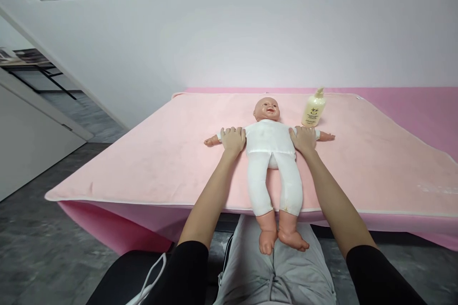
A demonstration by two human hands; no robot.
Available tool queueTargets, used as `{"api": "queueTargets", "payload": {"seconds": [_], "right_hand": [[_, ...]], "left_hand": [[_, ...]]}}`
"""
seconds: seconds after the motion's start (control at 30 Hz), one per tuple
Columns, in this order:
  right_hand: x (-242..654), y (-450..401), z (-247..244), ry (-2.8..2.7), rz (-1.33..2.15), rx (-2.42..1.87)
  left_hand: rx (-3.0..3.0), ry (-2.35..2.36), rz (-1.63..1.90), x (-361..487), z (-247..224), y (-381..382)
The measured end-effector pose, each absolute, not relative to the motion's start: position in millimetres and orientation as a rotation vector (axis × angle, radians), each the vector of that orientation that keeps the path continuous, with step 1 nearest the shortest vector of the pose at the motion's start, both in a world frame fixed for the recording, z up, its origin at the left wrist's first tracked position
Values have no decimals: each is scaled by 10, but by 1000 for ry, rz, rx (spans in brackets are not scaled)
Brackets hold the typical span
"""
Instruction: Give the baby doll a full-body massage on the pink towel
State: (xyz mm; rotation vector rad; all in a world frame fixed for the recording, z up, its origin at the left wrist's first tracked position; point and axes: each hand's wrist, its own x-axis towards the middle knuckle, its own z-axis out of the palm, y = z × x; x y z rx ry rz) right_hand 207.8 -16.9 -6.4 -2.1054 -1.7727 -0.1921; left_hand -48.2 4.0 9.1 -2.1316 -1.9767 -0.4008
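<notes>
On its back on the pink blanket (171,152) lies a baby doll (271,137) with a white cloth body, its head toward the wall and its feet past the table's front edge. My left hand (234,140) is wrapped over the doll's outstretched arm on the left. On the other side my right hand (304,140) grips the opposite arm the same way. Both plastic doll hands stick out beyond my fingers. A pale yellow pump bottle (314,109) stands just behind my right hand, apart from it.
A white wall (229,43) rises behind the table, with glass above it. Darker pink cloth (422,119) shows under the blanket at the right. A black chair (125,276) with a white cable (152,274) is at lower left.
</notes>
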Motion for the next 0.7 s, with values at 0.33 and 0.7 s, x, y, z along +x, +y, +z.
{"api": "queueTargets", "payload": {"seconds": [0.33, 0.7], "right_hand": [[2348, -216, 45, -1515, -149, -2309], [2555, -214, -32, -1263, -147, -2311]], "left_hand": [[-2013, -2158, -230, -769, 168, 57], [-1819, -2339, -507, -939, 166, 107]]}}
